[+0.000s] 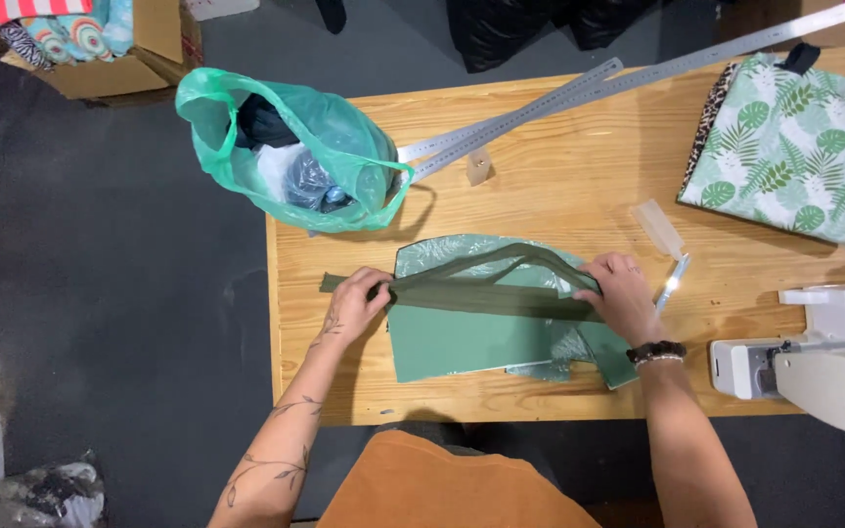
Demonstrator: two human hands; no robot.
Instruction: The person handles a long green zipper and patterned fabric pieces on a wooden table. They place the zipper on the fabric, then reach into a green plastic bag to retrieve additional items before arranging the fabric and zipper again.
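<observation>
A long dark olive fabric strap [481, 293] lies across a stack of green fabric pieces [462, 342] on the wooden table [559, 176]. My left hand [356, 303] pinches the strap near its left end, fingers closed on it. My right hand [623, 293] presses down on the strap's right end, where the strap loops back over the fabric. A bead bracelet sits on my right wrist. The green pieces lie flat, one with a leaf print showing at its upper edge.
A green plastic bag [295, 147] of fabric stands at the table's back left. Two long metal rulers [589, 93] cross the back. A leaf-print tote [804, 147] lies back right, a white sewing machine [823, 362] front right, a small cutter [670, 282] beside my right hand.
</observation>
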